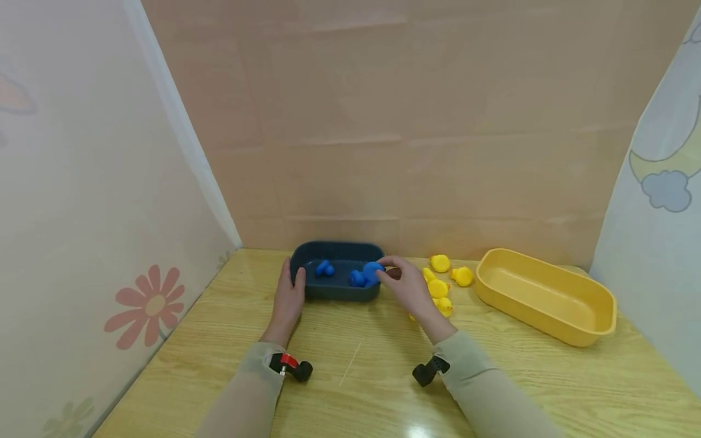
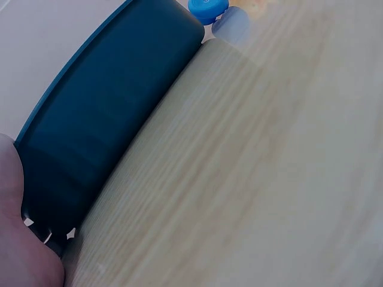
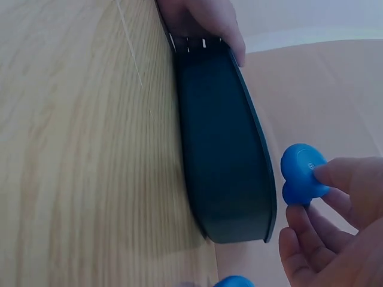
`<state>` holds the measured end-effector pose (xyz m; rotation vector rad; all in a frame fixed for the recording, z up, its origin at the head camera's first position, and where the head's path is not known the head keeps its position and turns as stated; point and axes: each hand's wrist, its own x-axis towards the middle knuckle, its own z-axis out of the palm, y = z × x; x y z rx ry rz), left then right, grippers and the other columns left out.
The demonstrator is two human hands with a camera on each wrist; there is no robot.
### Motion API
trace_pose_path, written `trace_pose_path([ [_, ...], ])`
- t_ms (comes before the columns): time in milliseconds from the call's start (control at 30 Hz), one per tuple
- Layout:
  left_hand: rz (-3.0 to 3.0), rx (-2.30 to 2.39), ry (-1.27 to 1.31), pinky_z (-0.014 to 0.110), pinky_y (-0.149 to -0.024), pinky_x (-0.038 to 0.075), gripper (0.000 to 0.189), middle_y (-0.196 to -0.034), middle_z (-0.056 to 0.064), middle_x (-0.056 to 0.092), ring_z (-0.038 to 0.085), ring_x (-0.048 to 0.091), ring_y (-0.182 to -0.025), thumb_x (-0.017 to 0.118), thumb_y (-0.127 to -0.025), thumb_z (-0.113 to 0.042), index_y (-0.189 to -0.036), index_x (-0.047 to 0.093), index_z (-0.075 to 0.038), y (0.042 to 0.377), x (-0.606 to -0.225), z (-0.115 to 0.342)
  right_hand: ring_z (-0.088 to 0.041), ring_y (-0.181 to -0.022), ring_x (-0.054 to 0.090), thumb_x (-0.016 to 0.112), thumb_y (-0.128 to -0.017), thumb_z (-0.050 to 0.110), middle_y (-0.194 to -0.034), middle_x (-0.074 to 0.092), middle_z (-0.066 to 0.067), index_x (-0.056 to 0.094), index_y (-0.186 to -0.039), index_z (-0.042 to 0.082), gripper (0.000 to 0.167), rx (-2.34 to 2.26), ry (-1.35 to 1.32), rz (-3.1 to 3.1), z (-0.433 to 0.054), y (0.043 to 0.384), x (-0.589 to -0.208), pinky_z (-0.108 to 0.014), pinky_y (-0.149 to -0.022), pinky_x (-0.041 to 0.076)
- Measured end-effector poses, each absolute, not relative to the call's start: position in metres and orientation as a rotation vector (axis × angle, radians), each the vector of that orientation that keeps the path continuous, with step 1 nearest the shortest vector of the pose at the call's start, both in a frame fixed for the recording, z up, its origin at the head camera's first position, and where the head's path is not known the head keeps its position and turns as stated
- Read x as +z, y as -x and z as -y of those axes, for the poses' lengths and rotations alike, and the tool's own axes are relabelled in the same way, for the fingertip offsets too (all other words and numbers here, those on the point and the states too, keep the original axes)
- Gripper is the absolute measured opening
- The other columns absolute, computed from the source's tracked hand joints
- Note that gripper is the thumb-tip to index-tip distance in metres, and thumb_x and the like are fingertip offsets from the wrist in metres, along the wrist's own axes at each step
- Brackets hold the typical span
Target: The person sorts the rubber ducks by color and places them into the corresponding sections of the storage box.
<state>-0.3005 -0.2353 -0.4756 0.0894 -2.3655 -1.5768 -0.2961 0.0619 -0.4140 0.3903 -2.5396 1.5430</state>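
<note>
My left hand (image 1: 288, 298) grips the left end of a dark blue tray (image 1: 342, 294), its thumb against the near wall. In the right wrist view that thumb lies over the tray's rim. Between thumb and fingertips, my right hand (image 1: 408, 286) pinches a blue toy duck (image 3: 302, 173), its round underside showing. From the head it overlaps the tray's right end, close to the rim. Inside the tray are other blue ducks, one at the left (image 1: 325, 268) and one near the right end (image 1: 357, 278).
Several yellow rubber ducks (image 1: 438, 288) lie on the wooden table (image 1: 339, 389) right of the tray, partly behind my right hand. Farther right stands a yellow tray (image 1: 539, 319), set at an angle. A brown backdrop (image 1: 405, 152) rises behind the table, with printed curtains on both sides.
</note>
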Motion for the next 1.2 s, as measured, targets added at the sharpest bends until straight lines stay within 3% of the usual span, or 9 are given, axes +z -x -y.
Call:
trace_pose_path([
  [467, 2.366, -1.592, -0.103, 0.056, -0.135, 0.014, 0.074, -0.183, 0.019, 0.013, 0.038, 0.012, -0.168, 0.042, -0.121, -0.041, -0.177, 0.011, -0.005, 0.3, -0.476, 0.233, -0.032, -0.119, 0.072, 0.078, -0.105, 0.017, -0.128, 0.076, -0.012, 0.077, -0.129, 0.007, 0.026, 1.492, -0.436, 2.487, -0.034, 0.304, -0.423, -0.053, -0.11, 0.056],
  [1200, 2.375, -1.557, -0.092, 0.056, -0.135, 0.015, 0.072, -0.182, 0.021, 0.014, 0.039, 0.014, -0.168, 0.041, -0.122, -0.037, -0.177, 0.011, -0.003, 0.3, -0.475, 0.234, -0.031, -0.117, 0.07, 0.078, -0.106, 0.025, -0.13, 0.077, -0.011, 0.077, -0.134, 0.014, 0.03, 1.317, -0.38, 2.598, -0.017, 0.306, -0.422, -0.054, -0.104, 0.054],
])
